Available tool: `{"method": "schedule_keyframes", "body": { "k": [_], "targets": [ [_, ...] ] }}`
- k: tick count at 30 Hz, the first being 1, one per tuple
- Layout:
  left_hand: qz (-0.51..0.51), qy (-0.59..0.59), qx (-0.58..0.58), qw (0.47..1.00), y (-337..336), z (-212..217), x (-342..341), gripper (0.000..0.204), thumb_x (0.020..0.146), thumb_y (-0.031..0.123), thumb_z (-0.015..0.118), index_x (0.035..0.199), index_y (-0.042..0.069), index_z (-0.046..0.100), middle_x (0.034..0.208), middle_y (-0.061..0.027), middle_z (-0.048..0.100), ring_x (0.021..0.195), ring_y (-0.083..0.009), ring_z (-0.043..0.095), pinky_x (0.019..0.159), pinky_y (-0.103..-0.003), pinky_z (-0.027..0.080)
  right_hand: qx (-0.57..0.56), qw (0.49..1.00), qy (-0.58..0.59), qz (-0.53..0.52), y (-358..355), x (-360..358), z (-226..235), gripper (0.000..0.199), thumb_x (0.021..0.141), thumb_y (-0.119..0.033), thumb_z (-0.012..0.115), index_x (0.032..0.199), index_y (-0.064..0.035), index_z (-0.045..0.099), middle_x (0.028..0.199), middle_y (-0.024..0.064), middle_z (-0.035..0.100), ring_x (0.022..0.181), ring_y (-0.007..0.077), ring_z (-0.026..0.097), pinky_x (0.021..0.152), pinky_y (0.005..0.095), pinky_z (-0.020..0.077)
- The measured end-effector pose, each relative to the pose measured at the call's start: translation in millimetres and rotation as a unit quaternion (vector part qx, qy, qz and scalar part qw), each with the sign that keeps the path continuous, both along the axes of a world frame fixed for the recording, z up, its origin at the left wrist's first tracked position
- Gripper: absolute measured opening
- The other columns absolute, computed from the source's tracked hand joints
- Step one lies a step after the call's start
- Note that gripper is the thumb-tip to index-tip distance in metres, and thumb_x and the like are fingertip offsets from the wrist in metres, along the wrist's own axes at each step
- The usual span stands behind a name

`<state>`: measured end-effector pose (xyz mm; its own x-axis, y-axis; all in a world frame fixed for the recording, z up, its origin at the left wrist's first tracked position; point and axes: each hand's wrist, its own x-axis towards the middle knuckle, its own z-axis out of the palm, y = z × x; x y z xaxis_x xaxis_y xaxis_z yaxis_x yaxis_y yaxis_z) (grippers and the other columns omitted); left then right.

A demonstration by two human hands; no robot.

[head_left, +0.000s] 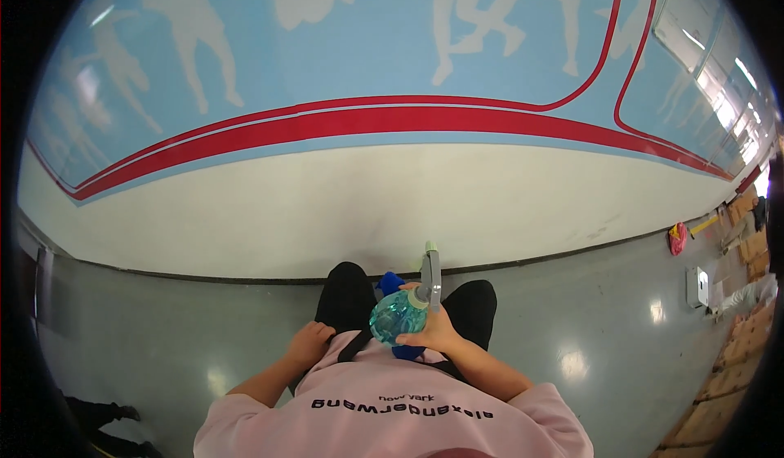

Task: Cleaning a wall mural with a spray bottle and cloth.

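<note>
My right hand (pixel 433 333) is closed around a spray bottle (pixel 398 317) with a clear teal body and a grey trigger head. The bottle is held over my lap, between my knees, with its light green nozzle tip pointing toward the wall. My left hand (pixel 310 344) rests on my left thigh, holding nothing that I can see; its fingers lie against the black trousers (pixel 345 299). Bright blue material (pixel 389 282) shows behind the bottle, and more of it below; the bottle and my hand hide most of it, so its kind is unclear.
Ahead stands a wall (pixel 327 201), white below and light blue with red stripes above. Cardboard boxes (pixel 747 340) line the right side. A white box (pixel 697 286) and a pink-red bag (pixel 677 239) are on the grey floor. Another person's dark-clad leg (pixel 98 413) shows at lower left.
</note>
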<state>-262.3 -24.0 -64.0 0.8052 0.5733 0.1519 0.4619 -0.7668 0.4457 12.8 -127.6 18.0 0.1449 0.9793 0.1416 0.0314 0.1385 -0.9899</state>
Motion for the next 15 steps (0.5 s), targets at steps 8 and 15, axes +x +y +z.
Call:
{"method": "schedule_keyframes", "body": {
  "k": [8, 15],
  "targets": [
    [0.066, 0.01, 0.07, 0.995, -18.3, -10.9, -25.2, 0.009, 0.068, 0.012, 0.055, 0.075, 0.01, 0.049, 0.073, -0.0085, 0.049, 0.067, -0.0296, 0.05, 0.057, -0.039, 0.042, -0.007, 1.0, 0.008, -0.003, -4.3, -3.1, -12.0, 0.081, 0.05, -0.02, 0.081, 0.117, -0.0046, 0.038, 0.109, 0.008, 0.044, 0.104, 0.02, 0.043, 0.091, 0.0339, 0.034],
    [0.096, 0.012, -0.14, 0.985, -4.4, -2.0, -39.3, 0.035, 0.067, 0.015, 0.063, 0.099, 0.008, 0.051, 0.096, -0.0124, 0.052, 0.087, -0.0333, 0.05, 0.075, -0.04, 0.041, -0.016, 0.998, 0.064, 0.01, 4.0, 5.0, 0.3, 0.085, 0.049, -0.009, 0.08, 0.12, -0.0035, 0.035, 0.107, 0.0082, 0.045, 0.099, 0.0182, 0.047, 0.085, 0.0326, 0.0394]
  ]
}}
